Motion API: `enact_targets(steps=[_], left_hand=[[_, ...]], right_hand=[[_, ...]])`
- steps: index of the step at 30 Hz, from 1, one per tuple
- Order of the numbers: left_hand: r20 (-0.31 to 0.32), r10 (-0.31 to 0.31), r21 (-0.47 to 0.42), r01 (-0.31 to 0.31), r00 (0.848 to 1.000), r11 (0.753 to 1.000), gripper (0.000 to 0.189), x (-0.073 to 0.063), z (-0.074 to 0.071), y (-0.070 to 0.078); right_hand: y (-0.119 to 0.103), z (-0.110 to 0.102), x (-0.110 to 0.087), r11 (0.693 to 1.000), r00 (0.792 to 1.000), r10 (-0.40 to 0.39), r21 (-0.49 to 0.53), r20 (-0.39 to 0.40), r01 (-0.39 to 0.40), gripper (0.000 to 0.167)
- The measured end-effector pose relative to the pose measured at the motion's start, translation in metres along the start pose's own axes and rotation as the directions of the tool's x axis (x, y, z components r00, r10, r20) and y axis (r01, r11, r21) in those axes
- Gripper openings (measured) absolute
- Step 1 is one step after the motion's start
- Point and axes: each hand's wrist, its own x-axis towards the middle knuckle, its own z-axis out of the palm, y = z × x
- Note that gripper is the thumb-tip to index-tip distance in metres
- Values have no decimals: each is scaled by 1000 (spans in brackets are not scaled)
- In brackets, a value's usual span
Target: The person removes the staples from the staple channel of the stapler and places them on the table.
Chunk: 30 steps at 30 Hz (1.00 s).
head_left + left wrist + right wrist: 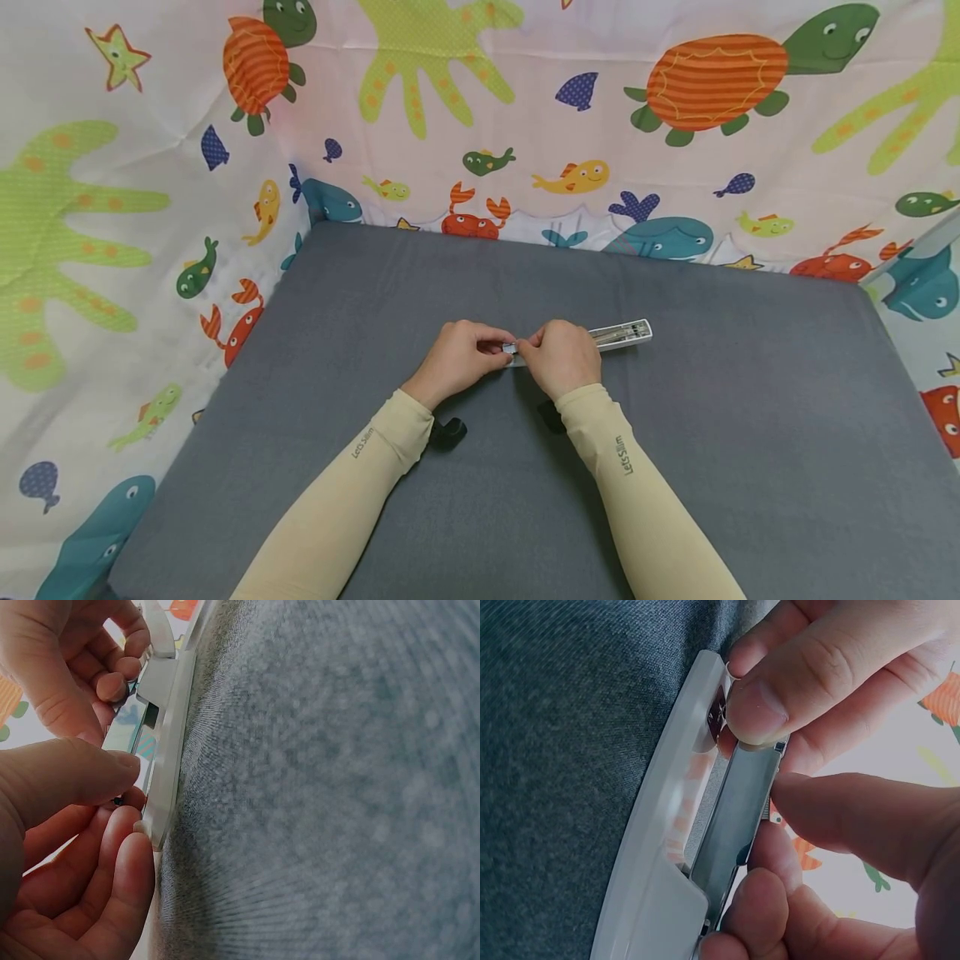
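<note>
A white stapler (641, 847) lies opened out on the grey tabletop, its metal magazine (735, 802) exposed above the base. In the head view its long arm (626, 335) extends to the right from behind my right hand. My left hand (467, 354) pinches the magazine's end between thumb and fingers, beside the base tip. Close by, my right hand (562, 357) has its thumb and curled fingers at the magazine's side, pinching a small ridged metal strip (765, 810) that looks like staples. Fingers hide most of that strip.
Grey cloth covers the tabletop (750, 433). A curtain (525, 125) printed with sea animals stands along the back and left edges. Black wrist mounts (448, 433) hang below both cuffs, close over the table.
</note>
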Motion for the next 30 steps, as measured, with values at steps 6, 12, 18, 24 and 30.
enact_targets(steps=[6, 12, 18, 24, 30], left_hand=[[-1, -3, 3, 3, 1000, 1000, 21, 1, 0, 1], [-8, 3, -4, -3, 1000, 1000, 23, 1, 0, 0], [-12, 5, -2, -5, 1000, 1000, 24, 1, 1, -1], [-13, 5, 7, -5, 1000, 1000, 23, 1, 1, -1], [-12, 6, 6, -6, 1000, 1000, 23, 1, 1, -1]], right_hand=[[0, 0, 0, 1000, 1000, -2, 7, 4, 2, 29], [0, 0, 0, 1000, 1000, -7, 29, 14, 7, 32], [0, 1, 0, 999, 1000, -14, 39, 9, 14, 32], [0, 2, 0, 999, 1000, -21, 36, -9, 21, 31], [2, 4, 1, 999, 999, -35, 27, -19, 36, 30]])
